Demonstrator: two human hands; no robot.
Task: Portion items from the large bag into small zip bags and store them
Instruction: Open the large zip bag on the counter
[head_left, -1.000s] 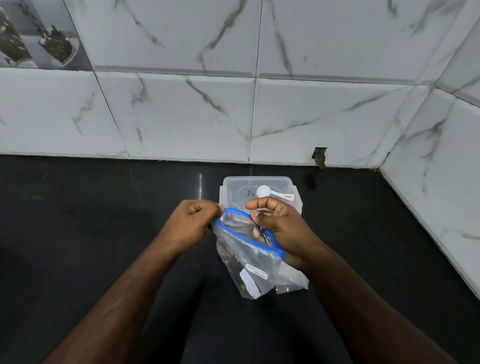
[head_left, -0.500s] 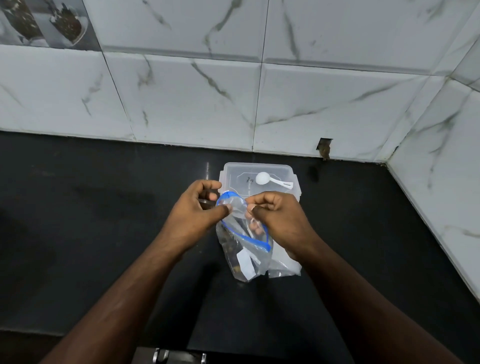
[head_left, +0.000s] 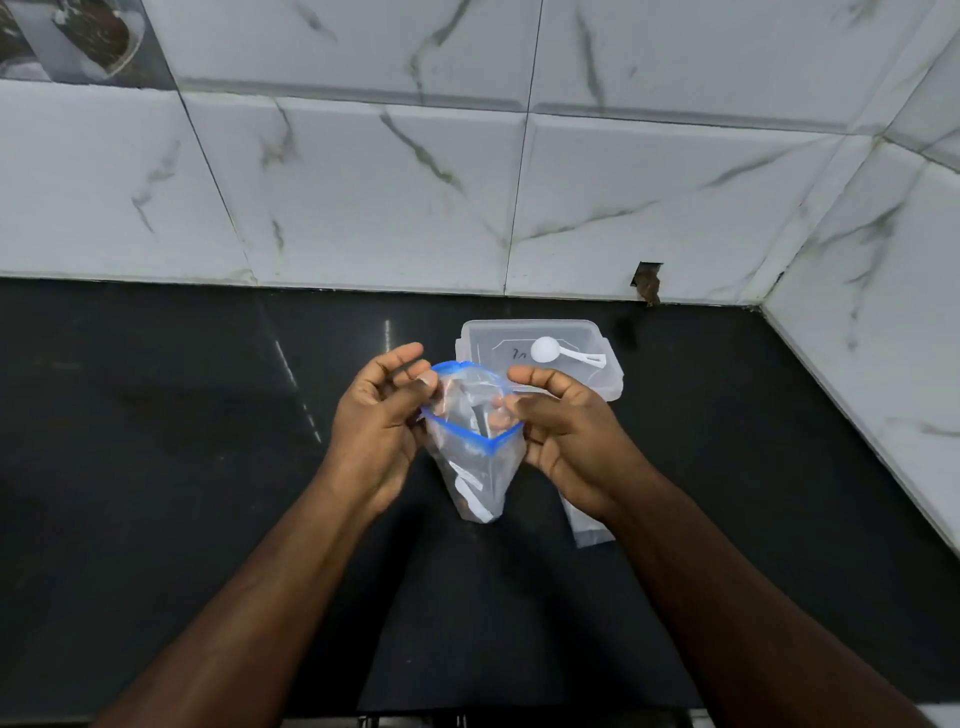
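- Zip bag (head_left: 475, 452), blue-rimmed mouth pulled open, held above the counter (head_left: 156, 441) near its back edge.
- Left hand (head_left: 376, 421) and right hand (head_left: 569, 428): fingers pinch opposite rim sides.
- Contents blurred, brownish.
- Lidded container (head_left: 540, 358) behind carries a white scoop (head_left: 563, 352); another clear bag (head_left: 592, 525) mostly hidden by the right wrist.

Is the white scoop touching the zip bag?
Apart. The head view shows the white scoop lying on the container lid, bare lid between it and the zip bag.
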